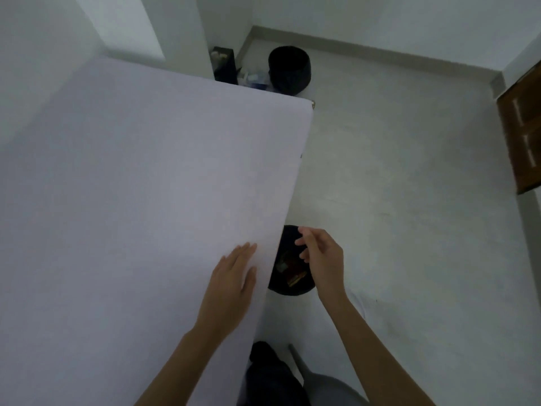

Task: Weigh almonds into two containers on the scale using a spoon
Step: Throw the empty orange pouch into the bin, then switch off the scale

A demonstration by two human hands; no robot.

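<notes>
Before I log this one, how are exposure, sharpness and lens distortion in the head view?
Head view: dim and underexposed, no glare or hard shadows, the white flat tabletop reads grey. Head view: soft; the brown wooden door at the right edge is smeared, the right hand slightly blurred above the black round bin, its contents unreadable. Head view: wide-angle bending curves the tabletop's right edge.

Bin [288, 290] partly behind table [146, 171]

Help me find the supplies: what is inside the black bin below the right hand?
The black bin holds a few brownish and pale items, too blurred to identify. The right hand and the table edge cover part of its inside.
</notes>
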